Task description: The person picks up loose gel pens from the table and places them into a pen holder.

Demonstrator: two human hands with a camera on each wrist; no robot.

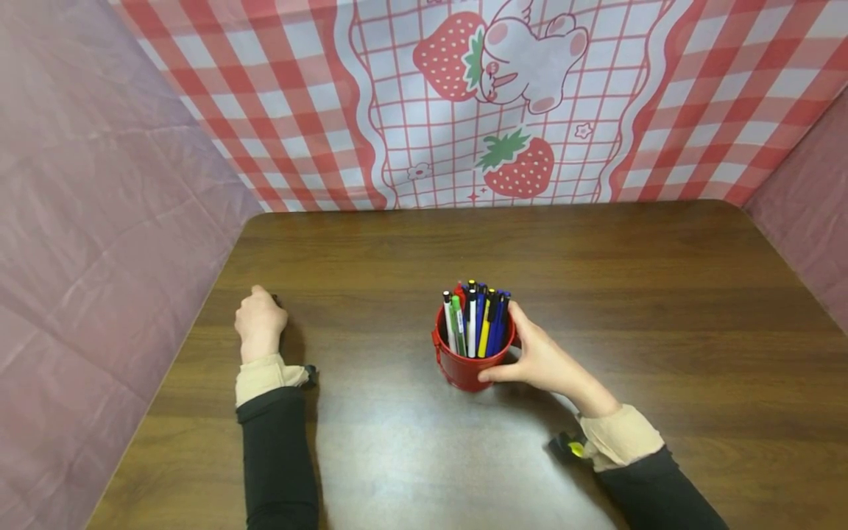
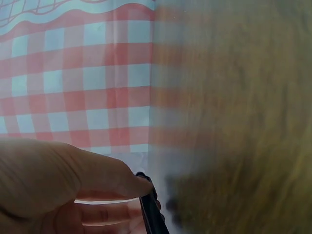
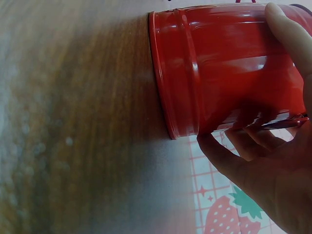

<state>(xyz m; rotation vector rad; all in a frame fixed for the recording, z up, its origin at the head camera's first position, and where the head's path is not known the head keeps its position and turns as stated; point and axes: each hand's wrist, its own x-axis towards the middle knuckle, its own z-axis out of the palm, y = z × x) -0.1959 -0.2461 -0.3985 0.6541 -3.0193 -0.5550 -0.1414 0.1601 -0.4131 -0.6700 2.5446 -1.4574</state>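
A small red metal bucket (image 1: 467,372) stands upright on the table, packed with several pens (image 1: 472,324) in white, green, yellow, blue and black. My right hand (image 1: 543,361) grips its right side, thumb in front and fingers around the back. In the right wrist view the bucket (image 3: 234,73) fills the upper right, its base on the tabletop. Toward the table's left edge is my left hand (image 1: 261,318), apart from the bucket. In the left wrist view its thumb and fingers pinch a slim black pen-like object (image 2: 153,214), whose lower end is cut off by the frame.
The brown wooden table (image 1: 384,250) has rounded far corners. Behind it hangs a red-and-white checked cloth (image 1: 291,110) with strawberry prints. Pink fabric (image 1: 99,221) lines the left and right sides.
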